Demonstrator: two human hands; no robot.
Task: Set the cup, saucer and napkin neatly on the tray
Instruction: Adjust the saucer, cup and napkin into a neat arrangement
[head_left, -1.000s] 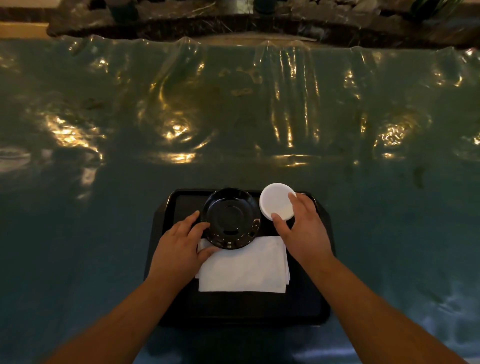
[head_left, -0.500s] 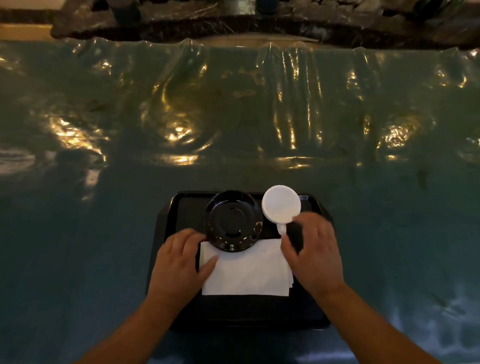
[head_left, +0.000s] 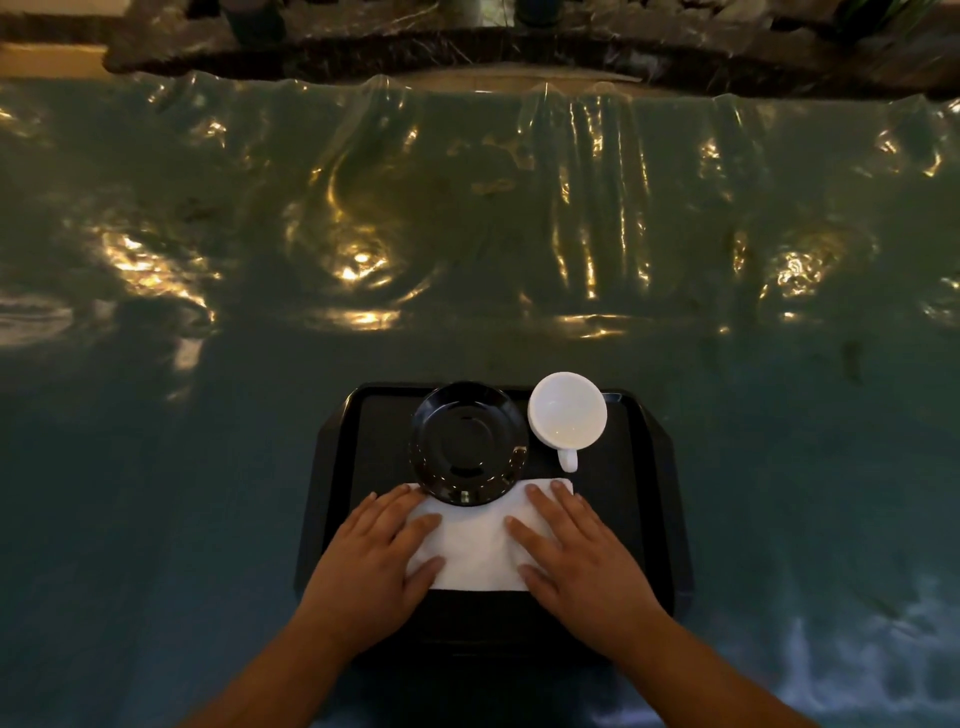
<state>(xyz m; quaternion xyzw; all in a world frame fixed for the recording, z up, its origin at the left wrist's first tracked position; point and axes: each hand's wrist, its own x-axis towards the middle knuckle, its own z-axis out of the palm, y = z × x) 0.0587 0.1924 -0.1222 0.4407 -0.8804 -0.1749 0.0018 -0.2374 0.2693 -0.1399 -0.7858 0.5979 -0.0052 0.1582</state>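
A black tray (head_left: 644, 499) lies at the near middle of the table. On its far part a black saucer (head_left: 467, 441) sits left of a white cup (head_left: 567, 411), which stands upright with its handle toward me. A folded white napkin (head_left: 475, 551) lies in front of them, its far edge tucked under the saucer's near rim. My left hand (head_left: 371, 564) rests flat on the napkin's left side. My right hand (head_left: 582, 556) rests flat on its right side. Both hands have fingers spread and grip nothing.
The table is covered by a wrinkled, glossy green plastic sheet (head_left: 467, 234) with bright reflections. A dark stone ledge (head_left: 519, 47) runs along the far edge. The tray's near rim is partly hidden by my wrists.
My right hand let go of the cup, which now stands alone on the tray, and came down onto the napkin. My left hand slid from beside the saucer onto the napkin.
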